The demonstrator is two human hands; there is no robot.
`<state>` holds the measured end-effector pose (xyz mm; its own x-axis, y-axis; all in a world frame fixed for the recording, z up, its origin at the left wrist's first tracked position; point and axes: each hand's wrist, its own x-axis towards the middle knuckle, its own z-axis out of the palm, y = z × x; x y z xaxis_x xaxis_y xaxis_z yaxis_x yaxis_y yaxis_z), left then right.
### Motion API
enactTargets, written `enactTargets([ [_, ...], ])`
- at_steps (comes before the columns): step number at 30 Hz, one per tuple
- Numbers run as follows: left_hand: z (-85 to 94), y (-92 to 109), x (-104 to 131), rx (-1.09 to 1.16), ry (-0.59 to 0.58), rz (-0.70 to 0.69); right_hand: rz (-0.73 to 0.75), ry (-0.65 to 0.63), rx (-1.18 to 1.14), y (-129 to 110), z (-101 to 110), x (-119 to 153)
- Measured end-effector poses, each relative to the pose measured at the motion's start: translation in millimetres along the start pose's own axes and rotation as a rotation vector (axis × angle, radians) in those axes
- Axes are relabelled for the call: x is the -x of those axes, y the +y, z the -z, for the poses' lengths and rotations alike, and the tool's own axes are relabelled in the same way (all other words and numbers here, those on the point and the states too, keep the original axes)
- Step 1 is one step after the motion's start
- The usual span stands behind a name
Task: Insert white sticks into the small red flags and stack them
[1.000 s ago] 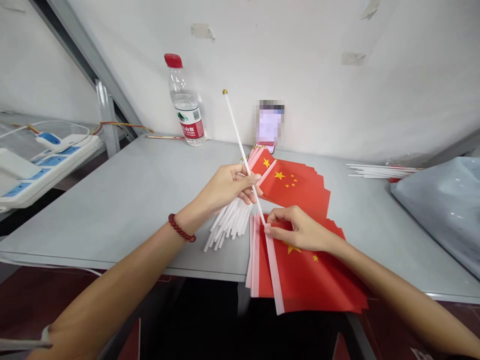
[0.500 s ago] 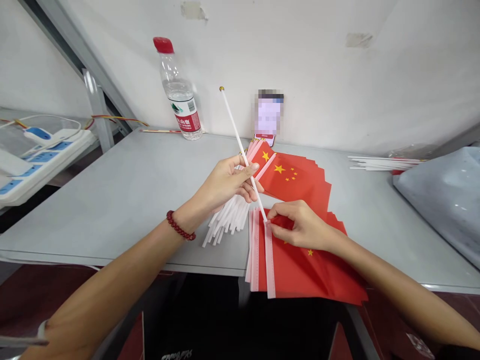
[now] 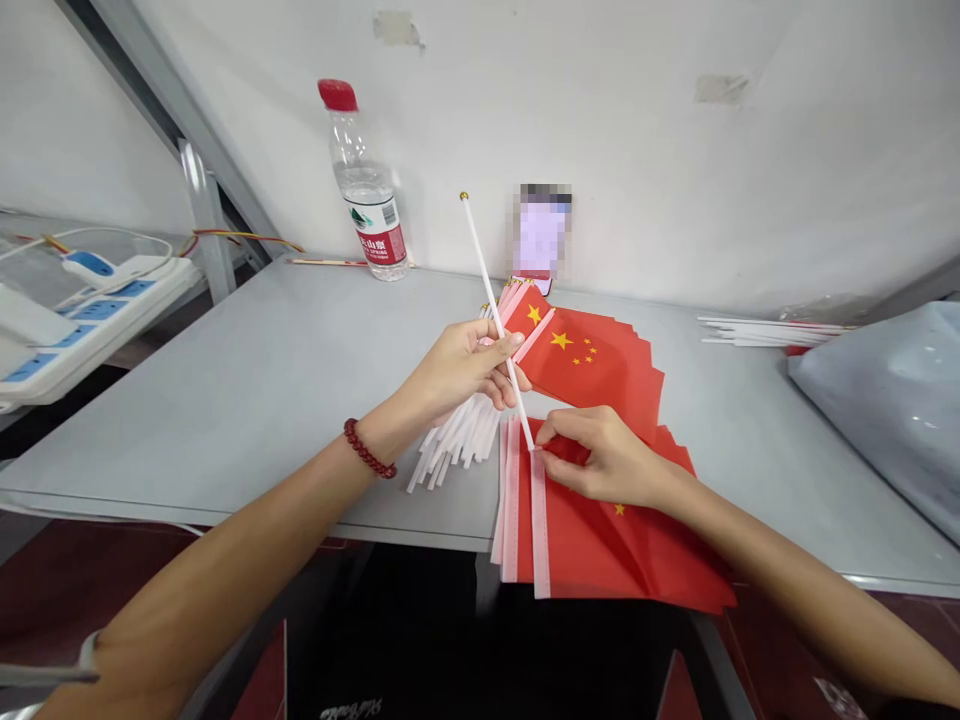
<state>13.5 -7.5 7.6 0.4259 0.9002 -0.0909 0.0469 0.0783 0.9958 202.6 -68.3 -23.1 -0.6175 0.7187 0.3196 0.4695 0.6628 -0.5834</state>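
Stick (image 3: 484,268) meets sleeve (image 3: 541,530)

The left hand (image 3: 480,368) grips the white stick between thumb and fingers, lower end at the sleeve's top; whether it is inside, I cannot tell. The right hand (image 3: 600,458) pinches that corner, thumb and forefinger nearly closed. The red flag (image 3: 589,550) lies atop a stack (image 3: 511,510) overhanging the front edge of the counter (image 3: 255,400). Best to align stick with sleeve, spread the mouth and push gently, so the fabric doesn't bunch

The narrow white sleeve (image 3: 541,535) of the topmost red yellow-starred flag (image 3: 589,560), slanted a second ago, now runs straighter.
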Motion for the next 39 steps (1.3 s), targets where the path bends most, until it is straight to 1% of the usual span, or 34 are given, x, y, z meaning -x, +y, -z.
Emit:
enactTargets([
  [6, -1.1, -1.0, -1.1, -0.007, -0.001, 0.001, 0.013, -0.022, 0.000, 0.1, -1.6, 0.2],
  [11, -1.9, -3.9, -0.9, -0.002, -0.029, -0.003, 0.011, -0.042, 0.018, 0.9, -2.5, 1.3],
  [22, -4.0, -7.5, -2.5, -0.026, -0.021, -0.003, -0.003, -0.046, 0.011, 1.3, -5.8, 2.1],
  [28, -5.2, -6.9, -1.2, -0.031, -0.031, -0.015, -0.023, -0.033, -0.059, -0.2, -4.1, 0.9],
  [31, -3.8, -5.5, -0.2, -0.021, -0.026, -0.038, -0.055, -0.060, -0.108, -1.1, -1.4, 0.4],
  [39, 1.5, -2.7, -0.2, -0.010, -0.088, -0.074, -0.100, -0.089, -0.217, -5.2, 3.2, -1.4],
])
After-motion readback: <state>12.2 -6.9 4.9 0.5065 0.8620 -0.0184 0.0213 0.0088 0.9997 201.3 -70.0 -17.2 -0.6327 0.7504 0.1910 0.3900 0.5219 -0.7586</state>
